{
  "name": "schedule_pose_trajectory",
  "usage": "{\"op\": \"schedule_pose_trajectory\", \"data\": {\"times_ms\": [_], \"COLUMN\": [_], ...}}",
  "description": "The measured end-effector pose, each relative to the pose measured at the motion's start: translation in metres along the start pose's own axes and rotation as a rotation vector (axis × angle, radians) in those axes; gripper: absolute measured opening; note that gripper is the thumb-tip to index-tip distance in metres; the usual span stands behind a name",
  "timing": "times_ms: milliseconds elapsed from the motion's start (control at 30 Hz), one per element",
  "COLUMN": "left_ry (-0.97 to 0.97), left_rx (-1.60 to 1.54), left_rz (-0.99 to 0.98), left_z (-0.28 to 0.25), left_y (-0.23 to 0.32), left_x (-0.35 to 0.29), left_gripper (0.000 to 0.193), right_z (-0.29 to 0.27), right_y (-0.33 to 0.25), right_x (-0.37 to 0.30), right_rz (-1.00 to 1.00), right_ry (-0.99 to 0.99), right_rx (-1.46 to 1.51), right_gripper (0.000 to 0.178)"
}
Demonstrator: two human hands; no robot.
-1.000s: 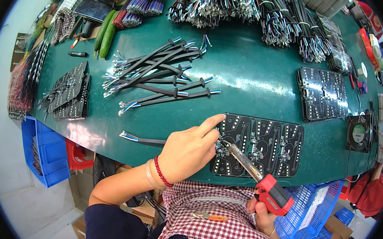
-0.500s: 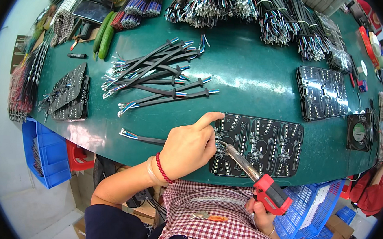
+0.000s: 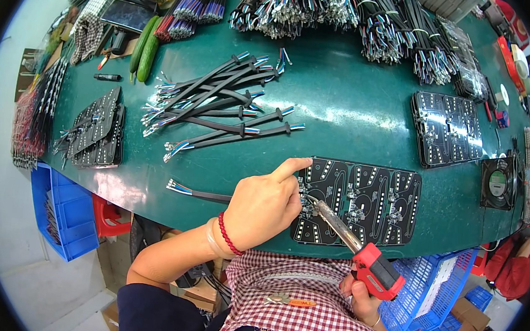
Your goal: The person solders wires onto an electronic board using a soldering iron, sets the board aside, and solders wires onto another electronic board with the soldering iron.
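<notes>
Green workbench (image 3: 370,99), near edge: a black circuit board panel (image 3: 368,205) is laid flat, lengthwise, just right of the left hand (image 3: 262,206). The panel's upper left corner is met by the outstretched index fingertip. The other fingers of that hand are curled; whether anything is pinched beneath them cannot be told. A black-sheathed cable (image 3: 209,196) is passed under the hand, its stripped wire ends pointed left.

Soldering iron (image 3: 347,234): its red-and-black handle is gripped by the right hand (image 3: 361,301), fingers clamped around it. The metal shaft is slanted up and leftward over the panel, the tip brought to the leftmost section, close to the left hand. Tip contact is too small to confirm.

Beyond: loose cables (image 3: 227,126) are heaped crosswise. Stacked boards (image 3: 446,130) are placed at right, near a cooling fan (image 3: 497,184). Two cucumbers (image 3: 148,57) are set down at far left.
</notes>
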State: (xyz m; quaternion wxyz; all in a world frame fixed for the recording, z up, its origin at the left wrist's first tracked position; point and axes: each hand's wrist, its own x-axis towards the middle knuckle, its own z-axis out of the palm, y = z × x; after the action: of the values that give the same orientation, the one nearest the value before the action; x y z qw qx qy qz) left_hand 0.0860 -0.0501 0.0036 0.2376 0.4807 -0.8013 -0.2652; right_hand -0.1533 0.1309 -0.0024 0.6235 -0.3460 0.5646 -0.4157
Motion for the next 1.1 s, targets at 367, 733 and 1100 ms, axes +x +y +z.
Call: {"op": "schedule_pose_trajectory", "data": {"times_ms": [367,733,1100], "left_ry": [0.008,-0.091,-0.159], "left_rx": [-0.005,0.065,-0.042], "left_rz": [-0.003,0.018,-0.011], "left_z": [0.001,-0.006,-0.009], "left_y": [0.001,0.004,0.003], "left_x": [0.0,0.001,0.005], "left_gripper": [0.011,0.01,0.01], "right_z": [-0.003,0.0,-0.003], "right_y": [0.005,0.003,0.007], "right_x": [-0.002,-0.003,-0.004], "right_rz": [0.002,-0.06,-0.008], "right_ry": [-0.004,0.024,-0.013], "right_rx": [-0.018,-0.006,-0.03], "right_gripper": [0.017,0.016,0.017]}}
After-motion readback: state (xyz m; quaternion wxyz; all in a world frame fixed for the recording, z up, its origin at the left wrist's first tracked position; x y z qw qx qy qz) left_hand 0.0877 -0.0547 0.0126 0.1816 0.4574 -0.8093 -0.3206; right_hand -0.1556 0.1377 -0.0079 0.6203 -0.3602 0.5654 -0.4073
